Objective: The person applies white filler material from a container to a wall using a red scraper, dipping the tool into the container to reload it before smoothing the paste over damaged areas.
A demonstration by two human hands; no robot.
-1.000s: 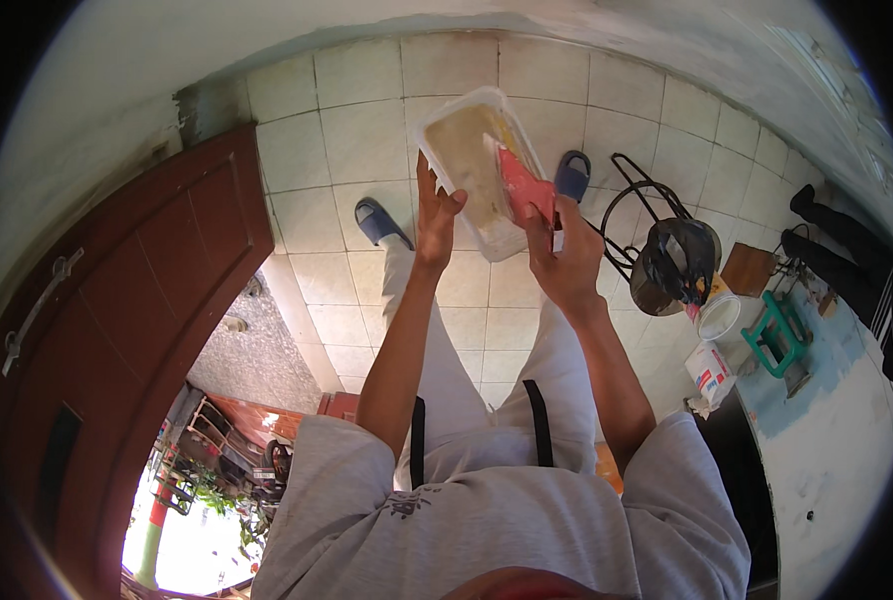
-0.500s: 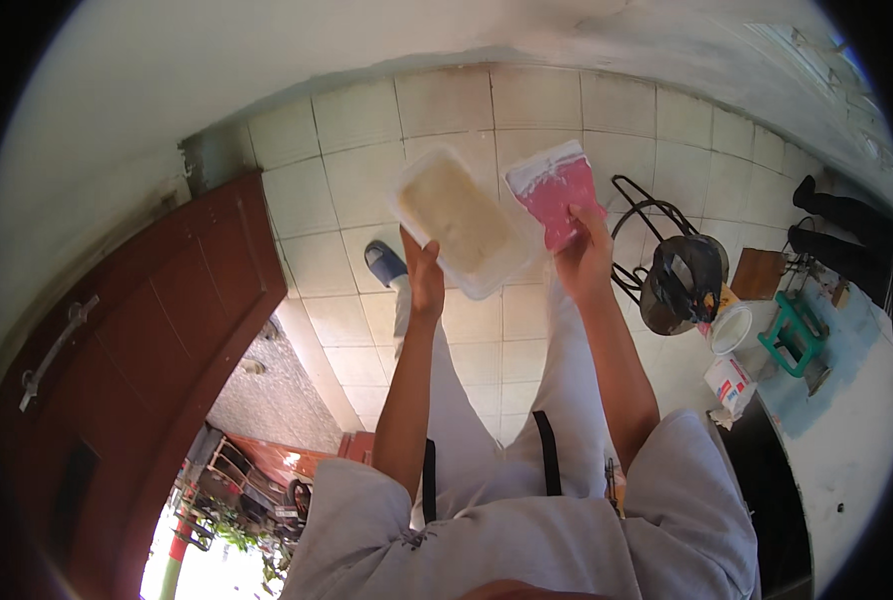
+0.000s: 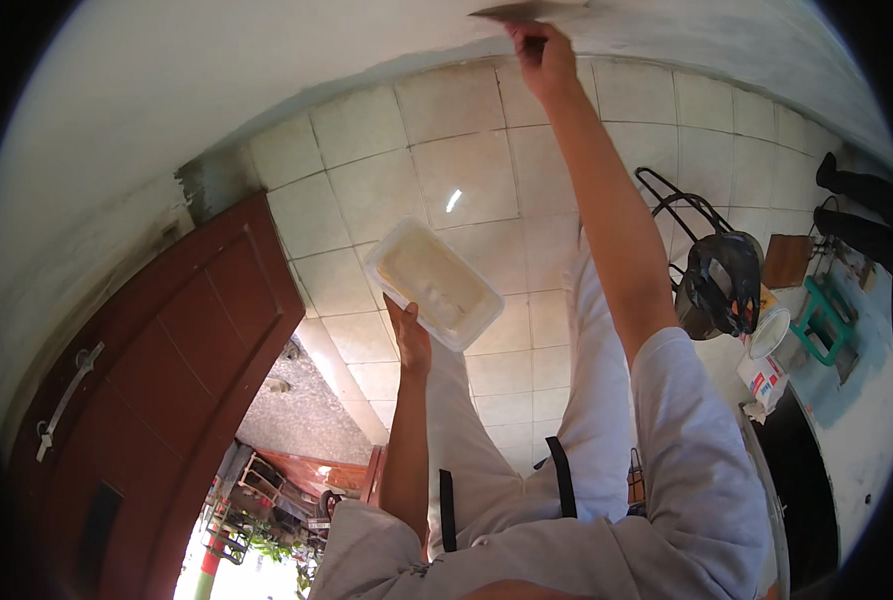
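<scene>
My left hand [image 3: 414, 338] holds a translucent white plastic tub [image 3: 470, 334] by its near left side. Pale beige paste [image 3: 429, 275] lies in the tub, with a few lighter smears near one end. Stretched far forward, my right hand [image 3: 547, 62] is closed on a putty scraper [image 3: 527, 11]. The blade shows as a thin dark sliver, almost edge-on, at the white wall [image 3: 367, 45]. Whether its edge touches the wall is hard to tell, and its pink face is turned out of sight.
A brown door [image 3: 157, 400] stands at the left beside a doorway. At right are a black-legged stool [image 3: 682, 200] with a dark plastic bag [image 3: 732, 280], a white bucket [image 3: 770, 332] and a green stool [image 3: 825, 320]. Pale tiles [image 3: 457, 100] meet the wall ahead.
My right hand has swung the scraper forward and up from beside the tub to the wall. The tub in my left hand has come lower and nearer to me.
</scene>
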